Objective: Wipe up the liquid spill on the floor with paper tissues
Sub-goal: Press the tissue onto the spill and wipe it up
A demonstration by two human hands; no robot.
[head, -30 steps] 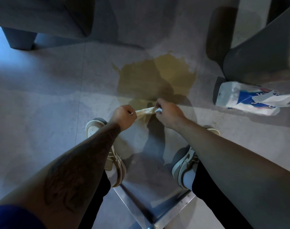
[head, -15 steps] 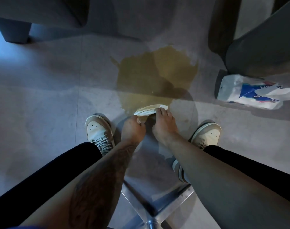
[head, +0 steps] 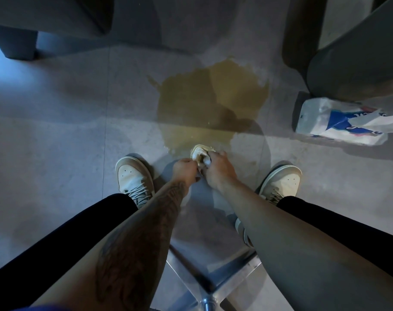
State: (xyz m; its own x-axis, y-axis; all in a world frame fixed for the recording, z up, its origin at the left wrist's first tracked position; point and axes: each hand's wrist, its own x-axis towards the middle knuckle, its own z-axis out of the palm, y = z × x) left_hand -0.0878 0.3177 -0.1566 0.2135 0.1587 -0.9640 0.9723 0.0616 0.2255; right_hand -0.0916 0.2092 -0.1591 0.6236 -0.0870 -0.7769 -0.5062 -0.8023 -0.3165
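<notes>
Already stained and damp-looking: both hands bunch a tissue wad at the spill's near edge.
Left hand (head: 183,169) and right hand (head: 218,169) have their fingers curled, pinching the tissue wad (head: 201,151) between them as it sits on the floor (head: 56,135), touching the near rim of the brown spill (head: 213,102). It probably handles limp, heavy for paper and easy to tear, so it is best gathered whole rather than tugged by a corner. Most of the puddle is unwiped, and a tissue pack (head: 339,122) lies well to the right.
</notes>
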